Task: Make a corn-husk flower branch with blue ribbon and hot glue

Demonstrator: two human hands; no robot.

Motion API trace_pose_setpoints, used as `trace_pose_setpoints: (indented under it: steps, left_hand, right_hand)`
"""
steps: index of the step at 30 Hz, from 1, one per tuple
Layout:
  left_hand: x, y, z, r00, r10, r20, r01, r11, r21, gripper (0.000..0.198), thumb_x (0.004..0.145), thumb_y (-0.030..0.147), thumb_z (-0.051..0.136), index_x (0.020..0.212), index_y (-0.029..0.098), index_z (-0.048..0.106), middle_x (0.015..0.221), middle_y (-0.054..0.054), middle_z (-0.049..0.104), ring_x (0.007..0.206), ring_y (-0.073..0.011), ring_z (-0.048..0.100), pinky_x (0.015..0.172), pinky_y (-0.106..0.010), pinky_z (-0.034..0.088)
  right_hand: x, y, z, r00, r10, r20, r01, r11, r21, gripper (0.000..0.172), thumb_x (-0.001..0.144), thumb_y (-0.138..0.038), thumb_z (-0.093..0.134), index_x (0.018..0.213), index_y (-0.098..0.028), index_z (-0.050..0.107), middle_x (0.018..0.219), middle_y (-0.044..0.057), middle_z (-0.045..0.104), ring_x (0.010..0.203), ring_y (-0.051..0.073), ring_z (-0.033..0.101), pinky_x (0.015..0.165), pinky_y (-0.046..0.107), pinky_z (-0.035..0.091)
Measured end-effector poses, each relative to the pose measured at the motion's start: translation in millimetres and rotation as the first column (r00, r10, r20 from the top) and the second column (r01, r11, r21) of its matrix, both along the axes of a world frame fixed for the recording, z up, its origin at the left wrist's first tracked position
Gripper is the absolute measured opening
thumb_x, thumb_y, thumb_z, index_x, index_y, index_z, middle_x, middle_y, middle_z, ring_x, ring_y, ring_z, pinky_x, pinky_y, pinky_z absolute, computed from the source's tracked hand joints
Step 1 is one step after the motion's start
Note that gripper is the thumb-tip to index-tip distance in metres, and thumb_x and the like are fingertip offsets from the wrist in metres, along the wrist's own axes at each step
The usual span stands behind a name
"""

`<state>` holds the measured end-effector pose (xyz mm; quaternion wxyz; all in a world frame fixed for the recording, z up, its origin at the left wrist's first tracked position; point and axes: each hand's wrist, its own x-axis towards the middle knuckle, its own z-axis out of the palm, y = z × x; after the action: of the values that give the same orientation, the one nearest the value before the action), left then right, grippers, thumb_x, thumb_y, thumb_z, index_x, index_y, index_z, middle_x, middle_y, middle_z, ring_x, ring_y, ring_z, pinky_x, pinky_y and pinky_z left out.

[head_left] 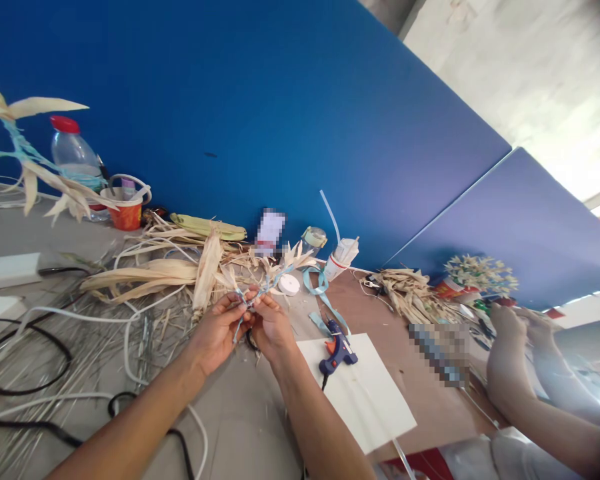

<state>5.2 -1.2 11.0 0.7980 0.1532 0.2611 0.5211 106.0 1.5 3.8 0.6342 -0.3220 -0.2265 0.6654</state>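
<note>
Just beyond the middle of the table, my left hand (216,335) pinches a corn husk sprig (276,275) by its blue-wrapped stem. My right hand (272,327) grips the same stem close beside it, the fingertips of both hands nearly touching. Pale husk leaves fan out above the fingers, and a short blue end hangs below them. Part of the stem is hidden by my fingers. A white tape roll (289,285) and a loop of light blue ribbon (316,281) lie beyond my right hand. Dry corn husks (150,277) are spread beyond my left.
A blue glue gun (337,350) rests on a white board (375,400). Several cables and thin wires (95,347) cover the left side. A red cup (126,212) and bottle (77,150) stand by the blue partition (230,100). Another person's arms (515,380) are at the right.
</note>
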Motion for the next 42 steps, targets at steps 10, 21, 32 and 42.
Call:
trace_pose_setpoints:
  steps: [10, 21, 32, 42]
  left_hand:
    - [1, 3, -3.4, 0.999, 0.010, 0.032, -0.010, 1.000, 0.023, 0.020, 0.066, -0.006, 0.064, 0.072, 0.014, 0.064, 0.072, -0.002, 0.068, 0.054, -0.0074, 0.059, 0.057, -0.018, 0.053]
    - [-5, 8, -0.8, 0.990, 0.140, -0.020, -0.139, 0.990, 0.014, 0.019, 0.068, -0.005, 0.062, 0.068, 0.015, 0.060, 0.065, 0.000, 0.065, 0.053, -0.0083, 0.060, 0.058, -0.019, 0.054]
    - [-8, 10, -2.1, 0.985, 0.170, 0.003, -0.170, 0.985, -0.004, 0.019, 0.065, -0.004, 0.064, 0.070, 0.014, 0.058, 0.065, 0.000, 0.066, 0.053, -0.0089, 0.061, 0.058, -0.021, 0.054]
    - [-8, 12, -6.4, 0.980, 0.193, -0.045, -0.194, 0.981, -0.020, 0.019, 0.066, -0.004, 0.061, 0.072, 0.014, 0.058, 0.060, 0.001, 0.064, 0.048, -0.0088, 0.058, 0.043, -0.015, 0.046]
  right_hand:
    - [8, 2, 3.7, 0.980, 0.192, -0.048, -0.193, 0.980, -0.036, 0.015, 0.068, -0.014, 0.071, 0.082, -0.015, 0.067, 0.069, -0.001, 0.065, 0.046, 0.007, 0.049, 0.048, 0.018, 0.044]
    - [13, -1, 2.4, 0.986, 0.025, 0.166, -0.020, 0.999, -0.030, 0.013, 0.062, -0.021, 0.069, 0.074, -0.016, 0.071, 0.071, 0.001, 0.067, 0.059, 0.010, 0.055, 0.054, 0.020, 0.042]
    - [8, -18, 13.5, 0.662, -0.371, 0.651, -0.080, 0.829, 0.553, 0.017, 0.082, -0.028, 0.055, 0.087, -0.023, 0.071, 0.098, 0.005, 0.072, 0.099, 0.022, 0.062, 0.090, 0.039, 0.045]
    - [6, -22, 16.6, -0.065, -0.651, 0.757, -0.377, 0.718, 0.585, 0.023, 0.087, -0.021, 0.046, 0.098, -0.020, 0.066, 0.107, 0.007, 0.069, 0.095, 0.022, 0.056, 0.086, 0.039, 0.040]
